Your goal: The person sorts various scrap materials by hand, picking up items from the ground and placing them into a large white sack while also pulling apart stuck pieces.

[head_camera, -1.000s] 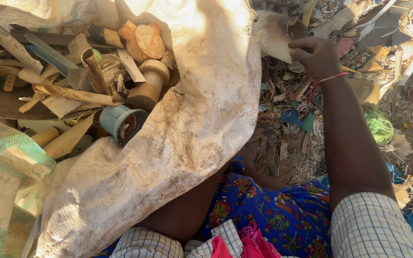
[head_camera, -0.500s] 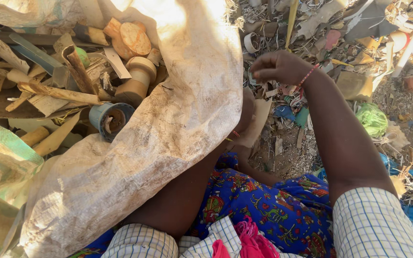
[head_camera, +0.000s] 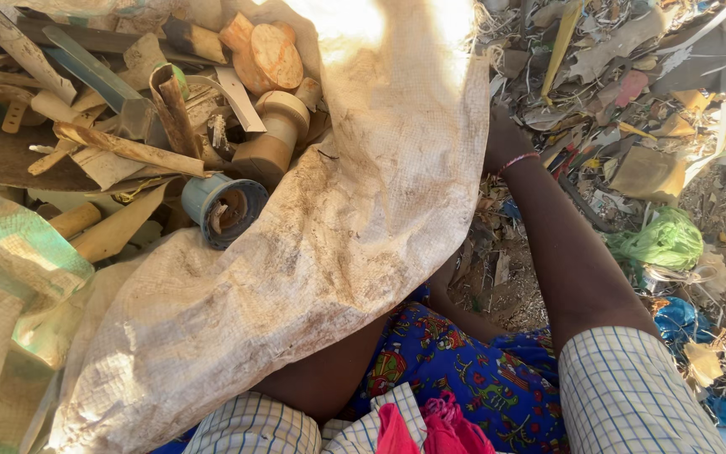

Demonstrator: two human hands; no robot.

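On the ground, amid a spread of litter, a person sits with a big dirty white woven sack (head_camera: 321, 252) pulled up against the body, its mouth lying open toward the upper left. The right hand (head_camera: 502, 139) reaches out past the sack's right edge into the rubbish; only its back and wrist show, the fingers tucked behind the cloth, so I cannot tell whether they are closed on anything. A thin beaded bracelet (head_camera: 518, 158) circles that wrist. The left hand is hidden under the sack, only the bare left forearm (head_camera: 329, 374) showing below its lower edge, so its grip cannot be judged either. Inside the sack lies a jumble of scrap: a blue-rimmed spool (head_camera: 224, 208) near the lip, open end facing up, a tan plastic cylinder (head_camera: 272, 139) just above it, a round orange-brown disc (head_camera: 276, 55) higher still, a rolled brown tube (head_camera: 174, 109) and flat strips of pale plastic beside them. To the right of the reaching arm the ground is thick with a litter heap (head_camera: 632, 76) of torn paper, plastic shreds and sticks, with a wad of green netting (head_camera: 661, 240) near the forearm and crumpled blue plastic (head_camera: 716, 370) lower down by the checked sleeve (head_camera: 632, 395). A blue patterned cloth (head_camera: 464, 378) covers the lap between the arms.
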